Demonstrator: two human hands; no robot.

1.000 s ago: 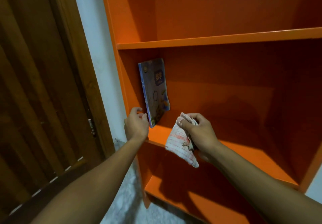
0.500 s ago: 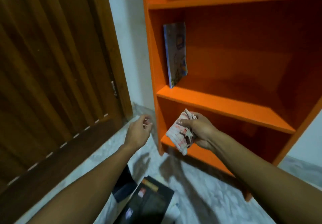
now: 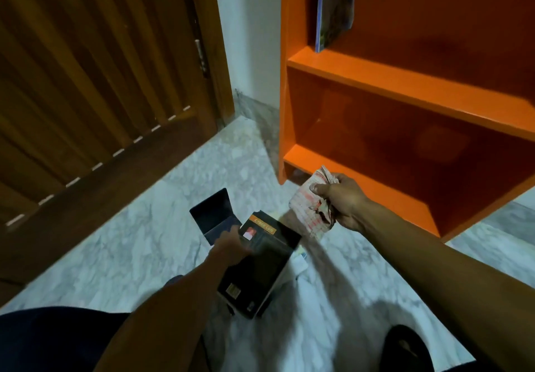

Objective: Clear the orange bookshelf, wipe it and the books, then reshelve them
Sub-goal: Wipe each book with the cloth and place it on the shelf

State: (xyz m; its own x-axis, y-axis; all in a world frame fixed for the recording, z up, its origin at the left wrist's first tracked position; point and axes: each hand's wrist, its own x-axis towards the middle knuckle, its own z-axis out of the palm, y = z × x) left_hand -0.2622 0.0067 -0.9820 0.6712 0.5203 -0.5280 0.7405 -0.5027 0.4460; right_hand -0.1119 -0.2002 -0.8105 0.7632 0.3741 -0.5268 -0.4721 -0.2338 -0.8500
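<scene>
Since the left hand is reaching down to the black book on top of the pile on the marble floor, I judge the step is picking it up for wiping; a grip along the near left edge would lift it without disturbing the dark book beneath. Whether those fingers have closed, I cannot tell. Rightward, the right hand clutches the bunched cloth before the bottom-left corner of the orange bookshelf, where one blue book stands.
</scene>
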